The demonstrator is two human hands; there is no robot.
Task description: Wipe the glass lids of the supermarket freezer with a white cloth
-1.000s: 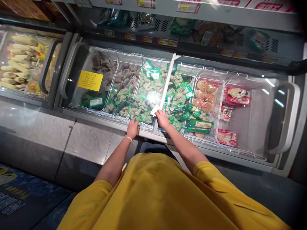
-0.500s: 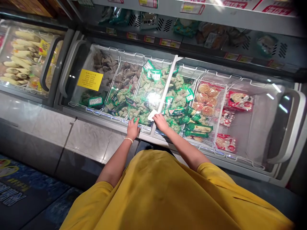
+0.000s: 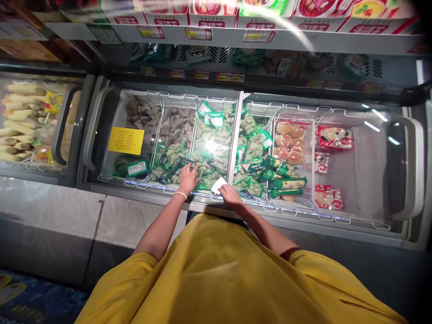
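I stand at a shop chest freezer with curved glass lids (image 3: 216, 135). My left hand (image 3: 188, 178) lies flat with fingers spread on the glass near the front edge, above green-wrapped packets (image 3: 212, 144) in wire baskets. My right hand (image 3: 230, 195) rests at the front rim by the lids' white centre divider (image 3: 236, 130) and pinches a small white cloth or paper (image 3: 218, 185) against the glass. A pale band circles my left wrist. My yellow top fills the lower part of the view.
A yellow notice (image 3: 126, 140) is stuck on the left lid. Round flat breads (image 3: 290, 144) and red packets (image 3: 334, 137) fill the right baskets. A second freezer with corn cobs (image 3: 20, 121) stands to the left. Shelves with price tags (image 3: 199, 33) run above.
The camera tilted up, showing more of the upper shelves. My left hand slid further onto the glass and spread. My right hand with the white piece drew back toward the front rim.
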